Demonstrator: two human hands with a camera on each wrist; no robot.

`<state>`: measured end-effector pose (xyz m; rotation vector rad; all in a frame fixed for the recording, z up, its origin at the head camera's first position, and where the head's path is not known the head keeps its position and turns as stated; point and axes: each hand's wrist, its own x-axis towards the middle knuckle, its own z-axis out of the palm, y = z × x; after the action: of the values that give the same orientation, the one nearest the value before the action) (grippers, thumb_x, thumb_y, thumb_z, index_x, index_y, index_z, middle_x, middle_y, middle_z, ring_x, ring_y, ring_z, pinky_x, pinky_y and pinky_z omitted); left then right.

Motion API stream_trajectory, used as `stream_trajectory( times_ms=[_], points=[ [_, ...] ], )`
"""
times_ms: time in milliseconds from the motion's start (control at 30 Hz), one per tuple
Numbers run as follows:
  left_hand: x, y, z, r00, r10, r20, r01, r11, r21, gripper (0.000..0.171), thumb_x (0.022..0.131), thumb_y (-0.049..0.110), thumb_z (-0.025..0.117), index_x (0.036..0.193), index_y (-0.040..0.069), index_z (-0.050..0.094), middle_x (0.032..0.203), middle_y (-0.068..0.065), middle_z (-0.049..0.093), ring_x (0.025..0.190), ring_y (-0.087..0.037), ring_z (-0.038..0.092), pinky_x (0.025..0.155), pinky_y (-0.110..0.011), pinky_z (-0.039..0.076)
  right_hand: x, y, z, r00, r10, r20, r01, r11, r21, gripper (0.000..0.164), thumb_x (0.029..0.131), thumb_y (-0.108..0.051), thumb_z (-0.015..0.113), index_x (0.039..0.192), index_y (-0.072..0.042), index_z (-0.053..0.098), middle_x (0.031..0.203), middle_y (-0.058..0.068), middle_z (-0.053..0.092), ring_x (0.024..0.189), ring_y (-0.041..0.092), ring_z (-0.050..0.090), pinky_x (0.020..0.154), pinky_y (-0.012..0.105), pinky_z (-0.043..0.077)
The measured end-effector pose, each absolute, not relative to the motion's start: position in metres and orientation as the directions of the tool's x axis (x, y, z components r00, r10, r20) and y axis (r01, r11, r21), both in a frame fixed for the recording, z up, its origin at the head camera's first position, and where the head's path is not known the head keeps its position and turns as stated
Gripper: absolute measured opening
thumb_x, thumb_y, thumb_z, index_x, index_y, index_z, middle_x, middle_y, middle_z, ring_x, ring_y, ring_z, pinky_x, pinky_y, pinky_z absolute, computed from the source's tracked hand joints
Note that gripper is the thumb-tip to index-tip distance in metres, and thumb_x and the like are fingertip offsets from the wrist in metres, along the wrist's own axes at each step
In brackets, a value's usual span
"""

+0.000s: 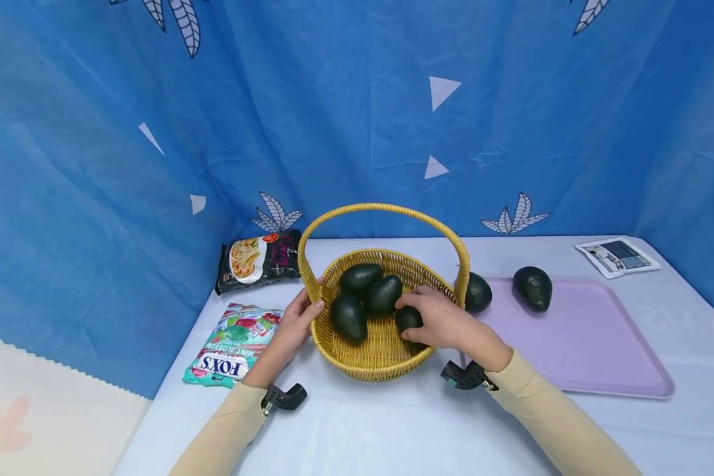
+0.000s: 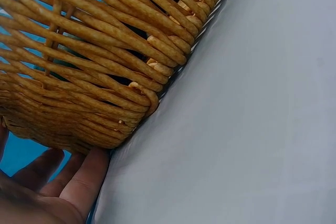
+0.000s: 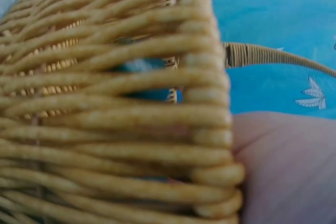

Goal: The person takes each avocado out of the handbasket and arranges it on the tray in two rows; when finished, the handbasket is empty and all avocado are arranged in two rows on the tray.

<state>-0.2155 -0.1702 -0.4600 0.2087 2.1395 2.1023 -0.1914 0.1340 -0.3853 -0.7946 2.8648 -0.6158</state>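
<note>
A yellow woven basket [image 1: 365,363] with a tall arched handle stands mid-table. Three dark green avocados [image 1: 348,317] lie together in its left and back part. My right hand [image 1: 437,319] reaches over the right rim, fingers and thumb around another avocado [image 1: 408,318] low inside the basket. In the right wrist view the basket's weave hides most of that hand. At the left side, my left hand [image 1: 297,320] holds the basket, thumb at the rim beside the handle's base. The left wrist view has its fingers [image 2: 89,177] against the outer weave, near the tabletop.
Right of the basket, a lilac tray [image 1: 595,337] bears an avocado [image 1: 532,289], with another avocado [image 1: 478,293] at its left end. A white packet [image 1: 617,256] lies behind. On the left are a black noodle packet [image 1: 258,260] and a green candy bag [image 1: 235,344]. Blue cloth [image 1: 357,132] hangs behind.
</note>
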Motion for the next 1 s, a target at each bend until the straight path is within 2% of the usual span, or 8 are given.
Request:
stream_trajectory(
  times_ms=[133, 367, 700, 1000],
  points=[
    [-0.2151, -0.1703, -0.4614, -0.98, 0.197, 0.0, 0.003, 0.017, 1.0, 0.057, 0.105, 0.017, 0.052, 0.159, 0.019, 0.034, 0.161, -0.018, 0.036, 0.145, -0.035, 0.04, 0.1, -0.022, 0.054, -0.1925, 0.1349, -0.3859, -0.85, -0.525, -0.037, -0.462, 0.778, -0.425, 0.049, 0.085, -0.021, 0.082, 0.13, -0.011, 0.066, 0.13, 0.016, 0.062, 0.12, 0.034, 0.059, 0.098, 0.049, 0.055],
    [-0.2161, -0.1701, -0.4605, -0.983, 0.185, -0.004, 0.002, 0.034, 0.999, 0.056, 0.105, 0.017, 0.052, 0.159, 0.02, 0.036, 0.161, -0.017, 0.038, 0.144, -0.034, 0.042, 0.104, -0.03, 0.054, -0.1951, 0.1376, -0.384, -0.841, -0.537, -0.063, -0.456, 0.766, -0.453, 0.049, 0.086, -0.019, 0.08, 0.131, -0.011, 0.065, 0.131, 0.017, 0.061, 0.121, 0.036, 0.057, 0.098, 0.051, 0.054],
    [-0.2168, -0.1706, -0.4594, -0.979, 0.206, 0.009, 0.012, 0.011, 1.0, 0.058, 0.105, 0.016, 0.052, 0.16, 0.016, 0.033, 0.162, -0.019, 0.035, 0.144, -0.034, 0.04, 0.097, -0.018, 0.053, -0.1975, 0.1392, -0.3861, -0.835, -0.547, -0.061, -0.463, 0.757, -0.462, 0.051, 0.079, -0.004, 0.072, 0.129, -0.013, 0.066, 0.134, 0.017, 0.059, 0.117, 0.033, 0.057, 0.088, 0.041, 0.05],
    [-0.2163, -0.1713, -0.4604, -0.979, 0.205, 0.012, 0.014, 0.009, 1.0, 0.057, 0.105, 0.017, 0.052, 0.16, 0.017, 0.034, 0.162, -0.018, 0.036, 0.145, -0.034, 0.04, 0.098, -0.018, 0.053, -0.197, 0.139, -0.3872, -0.837, -0.545, -0.05, -0.464, 0.754, -0.465, 0.051, 0.078, -0.004, 0.073, 0.128, -0.014, 0.067, 0.134, 0.018, 0.059, 0.12, 0.035, 0.057, 0.091, 0.043, 0.052]
  ],
)
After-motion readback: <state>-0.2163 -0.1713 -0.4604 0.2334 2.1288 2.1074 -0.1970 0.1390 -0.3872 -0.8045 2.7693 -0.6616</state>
